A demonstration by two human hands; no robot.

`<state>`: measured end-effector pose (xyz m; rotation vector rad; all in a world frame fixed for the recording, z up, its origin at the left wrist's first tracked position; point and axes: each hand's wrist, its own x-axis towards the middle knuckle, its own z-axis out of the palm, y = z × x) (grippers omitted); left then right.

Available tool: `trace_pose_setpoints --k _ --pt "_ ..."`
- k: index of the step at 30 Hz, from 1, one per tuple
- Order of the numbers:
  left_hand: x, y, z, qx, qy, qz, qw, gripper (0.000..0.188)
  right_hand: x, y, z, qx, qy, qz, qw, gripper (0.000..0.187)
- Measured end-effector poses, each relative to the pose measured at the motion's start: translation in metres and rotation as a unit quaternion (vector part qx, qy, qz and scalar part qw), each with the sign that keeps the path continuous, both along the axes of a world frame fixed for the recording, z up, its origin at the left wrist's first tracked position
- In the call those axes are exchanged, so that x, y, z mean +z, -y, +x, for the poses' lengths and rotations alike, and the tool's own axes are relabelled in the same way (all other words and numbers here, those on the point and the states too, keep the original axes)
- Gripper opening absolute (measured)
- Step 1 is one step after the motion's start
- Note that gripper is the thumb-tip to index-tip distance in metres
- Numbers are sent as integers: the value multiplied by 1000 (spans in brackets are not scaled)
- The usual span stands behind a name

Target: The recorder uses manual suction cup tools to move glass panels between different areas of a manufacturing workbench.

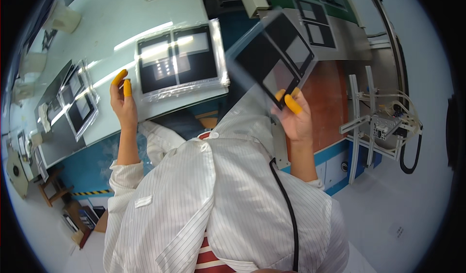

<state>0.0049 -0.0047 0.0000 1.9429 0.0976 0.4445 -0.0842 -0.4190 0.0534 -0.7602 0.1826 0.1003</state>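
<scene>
— One sheet (274, 59) is up in the right hand (296, 120): a dark panel with two pale windows, tilted, held over the gap between the table (97, 25) and the machine (340, 35). Thumb and fingers are closed on its lower edge, yellow cots (292, 104) on the tips.

— And the left hand (124, 103)?

— It holds nothing. The fingers are loosely curled and raised, with two yellow-capped tips pointing up, just beside the left edge of the stack (179, 59) on the table. I cannot tell whether they touch its wrap.

— How much room is there?

— The stack lies near the table's front edge, its right corner close to the held sheet. Bare tabletop spreads behind and to the left of it. More panels (80, 105) lie well apart, at the table's left end. To the right, pale floor (417, 215) opens beyond a white frame (369, 122) with hoses.

— What is hard to read?

— The held sheet's near side blurs into a clear film. The striped coat (218, 200) hides whatever is below the table's front edge, and glare washes over the stack's top.
</scene>
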Motion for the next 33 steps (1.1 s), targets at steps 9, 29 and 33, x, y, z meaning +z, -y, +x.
trace_pose_setpoints --k 9,29,33 --pt "69 60 24 -350 -262 -453 777 68 37 0 50 285 14 -147 947 28" --pt "48 45 -23 42 -206 -529 822 23 -60 72 109 -33 -38 -954 296 69" --pt "50 49 -28 56 -184 -541 819 24 -32 73 85 -96 -71 -898 423 58"
